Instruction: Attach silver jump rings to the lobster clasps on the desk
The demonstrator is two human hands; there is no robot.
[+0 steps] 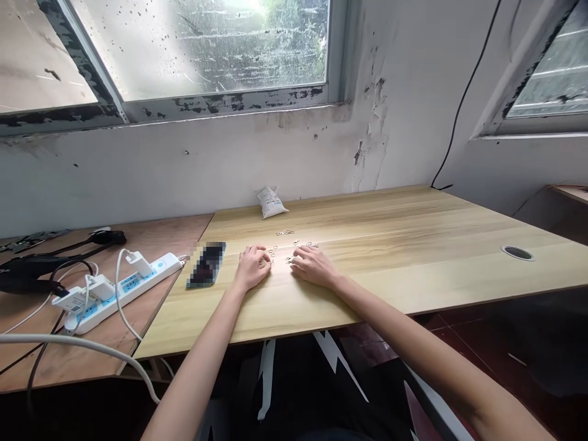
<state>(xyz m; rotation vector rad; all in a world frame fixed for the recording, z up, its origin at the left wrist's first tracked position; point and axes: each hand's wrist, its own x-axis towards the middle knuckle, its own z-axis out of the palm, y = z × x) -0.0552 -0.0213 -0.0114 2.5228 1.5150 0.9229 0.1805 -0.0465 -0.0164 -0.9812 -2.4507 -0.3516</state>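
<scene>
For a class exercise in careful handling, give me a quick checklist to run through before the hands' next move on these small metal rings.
1. Both hands in view: the left hand and right hand rest on the wooden desk: ok.
2. Small metal rings within reach, between the hands: ok.
3. Rings gathered in one group: not ok, they are scattered.
4. A ring pinched in either hand: cannot tell, too small to see.
5. Phone apart from the rings: ok, beyond the left hand.
6. Power strip off this desk: ok, on the neighbouring wooden table.
</scene>
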